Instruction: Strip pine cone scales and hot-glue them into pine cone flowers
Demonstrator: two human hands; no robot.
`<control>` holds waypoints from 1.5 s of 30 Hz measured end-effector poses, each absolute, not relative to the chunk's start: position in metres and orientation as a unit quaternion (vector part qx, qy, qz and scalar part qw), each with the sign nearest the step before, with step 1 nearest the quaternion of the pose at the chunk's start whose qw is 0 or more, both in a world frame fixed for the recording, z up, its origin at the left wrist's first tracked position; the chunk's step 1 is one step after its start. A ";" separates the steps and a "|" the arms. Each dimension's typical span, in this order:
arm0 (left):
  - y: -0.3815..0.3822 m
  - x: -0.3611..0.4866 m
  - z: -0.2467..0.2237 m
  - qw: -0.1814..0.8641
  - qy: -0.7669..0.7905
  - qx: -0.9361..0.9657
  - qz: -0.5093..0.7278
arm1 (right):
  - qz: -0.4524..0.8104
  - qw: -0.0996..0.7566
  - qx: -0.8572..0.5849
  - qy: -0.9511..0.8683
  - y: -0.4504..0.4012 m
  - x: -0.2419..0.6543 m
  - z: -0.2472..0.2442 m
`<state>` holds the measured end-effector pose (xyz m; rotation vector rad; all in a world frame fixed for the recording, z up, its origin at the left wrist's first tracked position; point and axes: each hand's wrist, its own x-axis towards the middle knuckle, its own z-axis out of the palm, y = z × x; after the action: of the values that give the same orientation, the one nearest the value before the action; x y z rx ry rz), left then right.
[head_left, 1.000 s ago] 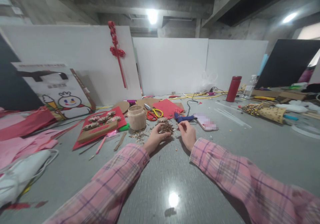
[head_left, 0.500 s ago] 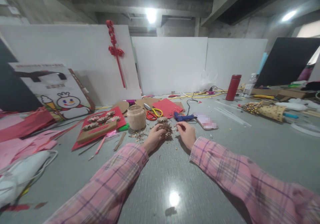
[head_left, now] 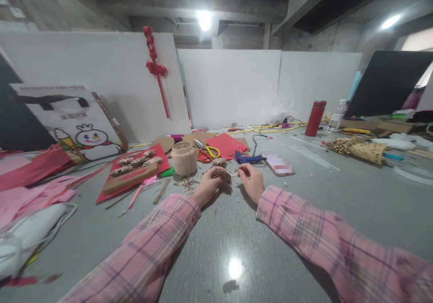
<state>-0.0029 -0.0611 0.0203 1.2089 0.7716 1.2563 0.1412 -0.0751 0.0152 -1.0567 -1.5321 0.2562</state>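
Observation:
My left hand (head_left: 210,185) is closed around a brown pinecone-like piece (head_left: 223,175), near the middle of the table. Just behind it rests another layered brown piece (head_left: 219,162). To the right, my right hand (head_left: 252,182) has thumb and index finger pinched together; whatever they hold, if anything, is too small to make out. Small brown and pale scraps (head_left: 186,182) lie on the table left of my left hand. Behind the hands are scissors (head_left: 204,153) with red and yellow handles and a blue glue gun (head_left: 250,158).
A wooden pot (head_left: 184,159) stands left of the scissors. Farther left, red paper (head_left: 161,151) bears several flower-like pieces and a brown block. A phone (head_left: 279,164) lies right of the glue gun. A red bottle (head_left: 315,119) stands at the back right.
The brown piece in my left hand has turned and tilted, showing its layered edge, and the piece behind it is more plainly in view. My right hand has barely moved.

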 end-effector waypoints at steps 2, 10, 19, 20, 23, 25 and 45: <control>-0.060 -0.003 0.019 0.583 0.323 0.517 0.537 | 0.101 0.587 -0.453 -0.663 -0.076 0.141 0.016; -0.059 -0.003 0.018 0.580 0.326 0.523 0.532 | 0.099 0.575 -0.422 -0.694 -0.077 0.140 0.016; -0.055 -0.003 0.013 0.561 0.325 0.543 0.533 | 0.106 0.558 -0.420 -0.708 -0.078 0.139 0.016; -0.054 -0.004 0.012 0.557 0.324 0.547 0.534 | 0.107 0.558 -0.420 -0.708 -0.079 0.139 0.016; -0.053 -0.005 0.010 0.548 0.323 0.558 0.533 | 0.108 0.557 -0.422 -0.707 -0.079 0.139 0.017; -0.051 -0.006 0.009 0.546 0.322 0.562 0.531 | 0.106 0.555 -0.424 -0.708 -0.079 0.139 0.017; -0.057 -0.006 0.018 0.628 0.301 0.465 0.547 | 0.140 0.575 -0.411 -0.694 -0.083 0.137 0.019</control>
<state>-0.0059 -0.0567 0.0176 1.0648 0.6907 1.2533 0.1368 -0.0832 0.0188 -0.9635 -1.6249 0.3272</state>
